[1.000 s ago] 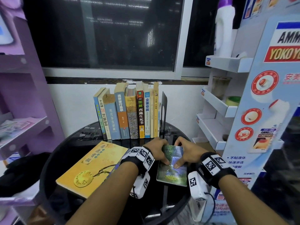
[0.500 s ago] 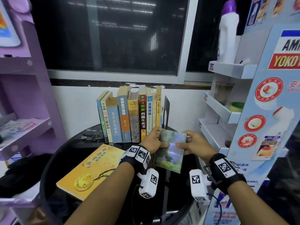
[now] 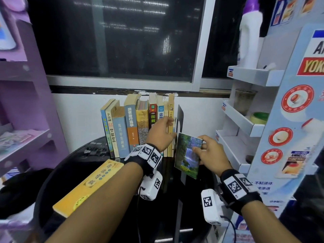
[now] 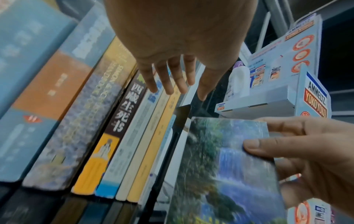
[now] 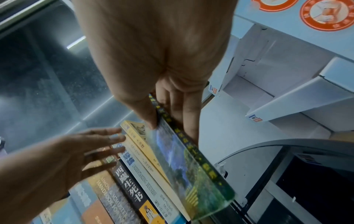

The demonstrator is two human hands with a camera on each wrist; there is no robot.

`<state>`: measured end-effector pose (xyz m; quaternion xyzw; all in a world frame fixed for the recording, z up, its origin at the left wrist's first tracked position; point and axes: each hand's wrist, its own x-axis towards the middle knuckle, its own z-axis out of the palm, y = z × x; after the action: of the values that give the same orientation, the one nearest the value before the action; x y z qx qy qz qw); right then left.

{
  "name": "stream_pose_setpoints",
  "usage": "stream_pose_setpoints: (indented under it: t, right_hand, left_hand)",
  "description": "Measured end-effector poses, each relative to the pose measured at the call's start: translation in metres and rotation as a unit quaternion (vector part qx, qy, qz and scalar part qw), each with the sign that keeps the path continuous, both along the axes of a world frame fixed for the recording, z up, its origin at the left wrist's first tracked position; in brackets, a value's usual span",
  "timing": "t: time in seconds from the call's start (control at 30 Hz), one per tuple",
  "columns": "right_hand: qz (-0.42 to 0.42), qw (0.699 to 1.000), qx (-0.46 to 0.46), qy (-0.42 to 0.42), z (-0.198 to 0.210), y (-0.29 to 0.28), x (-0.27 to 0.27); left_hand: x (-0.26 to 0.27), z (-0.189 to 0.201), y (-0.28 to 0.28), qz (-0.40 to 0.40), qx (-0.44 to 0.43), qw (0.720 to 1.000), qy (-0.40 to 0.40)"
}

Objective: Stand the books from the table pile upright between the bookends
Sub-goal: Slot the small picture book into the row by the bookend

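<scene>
We are pinching the waterfall book [image 3: 188, 153] upright in our right hand [image 3: 209, 155], seemingly just at 3 o'clock of the row [image 3: 140, 127], while our flat, empty left hand [image 3: 160, 132] is pressing the spines.

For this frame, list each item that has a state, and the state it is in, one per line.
Green waterfall-cover book: lifted upright, off the table, beside the black bookend.
Row of standing books: upright, spines out, leftmost ones leaning.
Black metal bookend: upright at the row's right end.
Yellow flat book: lying flat on the black round table.
Left hand: open, fingers spread at the row's right-hand books.
Right hand: pinches the green book.
</scene>
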<state>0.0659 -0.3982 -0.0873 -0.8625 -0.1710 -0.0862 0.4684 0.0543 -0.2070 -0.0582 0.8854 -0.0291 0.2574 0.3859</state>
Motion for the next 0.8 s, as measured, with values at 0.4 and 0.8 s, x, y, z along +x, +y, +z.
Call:
stream_pose_setpoints:
  t: [0.4, 0.8]
  right_hand:
    - [-0.086, 0.995, -0.044, -0.040, -0.011, 0.033, 0.030]
    - [-0.058, 0.997, -0.028, -0.031, -0.016, 0.059, 0.045]
  left_hand:
    - [0.033, 0.042, 0.022, 0.088, 0.249, 0.958, -0.116]
    - [0.062, 0.044, 0.035, 0.087, 0.353, 0.928, -0.077]
